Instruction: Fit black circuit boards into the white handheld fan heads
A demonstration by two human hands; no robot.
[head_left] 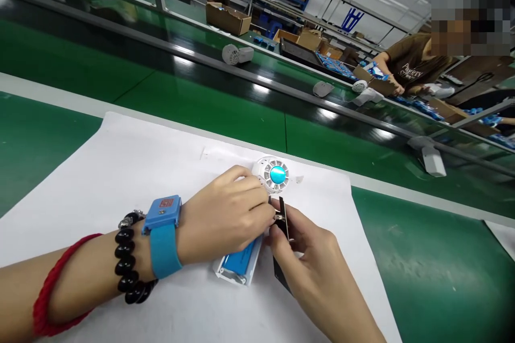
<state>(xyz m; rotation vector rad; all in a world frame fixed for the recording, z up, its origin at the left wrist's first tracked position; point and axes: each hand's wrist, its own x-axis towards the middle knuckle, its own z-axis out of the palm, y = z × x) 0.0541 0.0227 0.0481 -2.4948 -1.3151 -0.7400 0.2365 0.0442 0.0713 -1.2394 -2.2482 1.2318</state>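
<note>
A small white handheld fan (pixel 274 174) with a round grille and a turquoise centre lies on a white paper sheet (pixel 120 171); its open handle shows a blue battery (pixel 240 263). My left hand (pixel 227 214) is closed around the fan's body, with a blue wrist strap, black beads and a red cord on that arm. My right hand (pixel 309 257) pinches a thin dark circuit board (pixel 283 217) upright against the fan, right next to my left fingertips.
A green conveyor belt (pixel 193 102) runs behind the sheet with several white fan parts (pixel 236 54) lying on it. Cardboard boxes (pixel 227 17) and blue trays sit on the far bench. A seated co-worker (pixel 418 67) works at the far right.
</note>
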